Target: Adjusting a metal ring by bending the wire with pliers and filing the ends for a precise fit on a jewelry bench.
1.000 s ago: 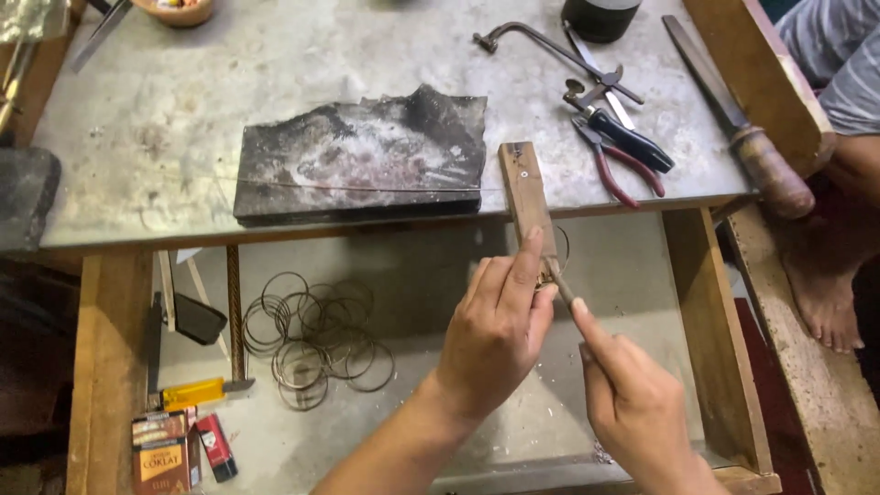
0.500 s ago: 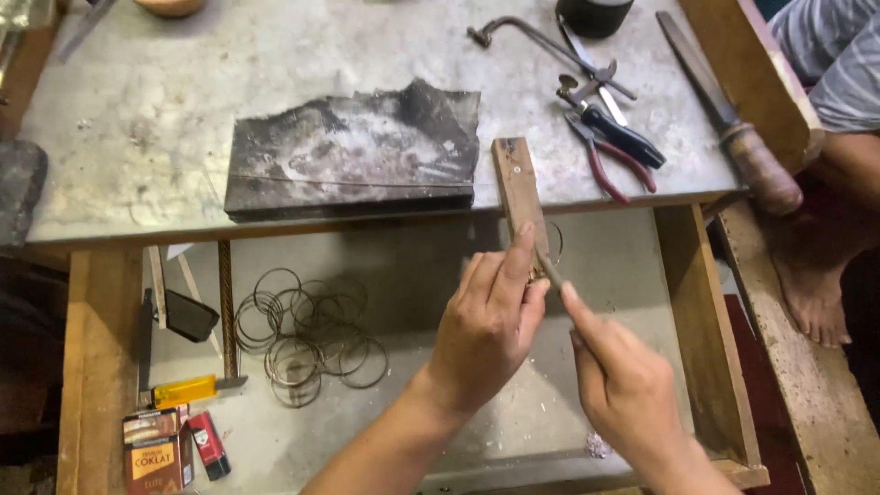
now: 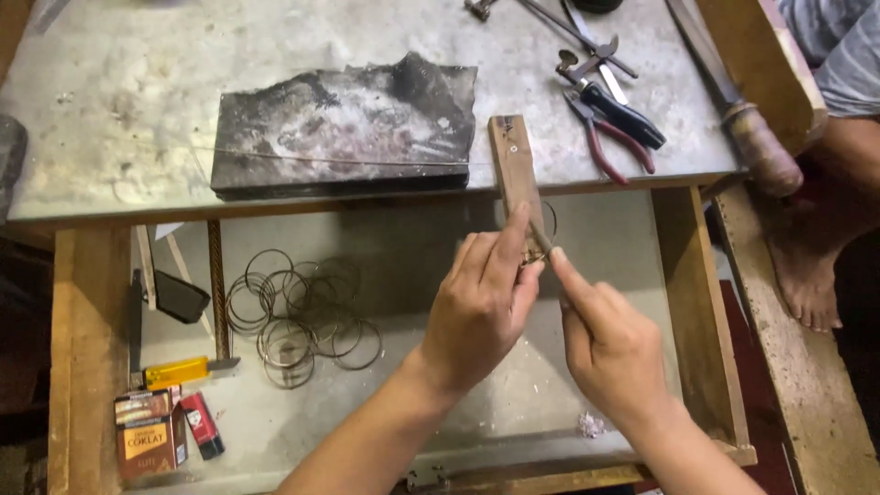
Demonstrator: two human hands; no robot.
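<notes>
Wooden peg (image 3: 516, 174): juts over the drawer, as a second ago.
Left hand (image 3: 481, 312): your fingers pinch a wire ring (image 3: 541, 240) against it.
Right hand (image 3: 610, 348): still gripping a thin file, barely shifted.

Grey metal-topped workbench (image 3: 137, 110) fills twelve o'clock; open wooden drawer (image 3: 87, 348) below, six o'clock; worn wooden plank (image 3: 797, 367) at four o'clock; light even, soft.
</notes>
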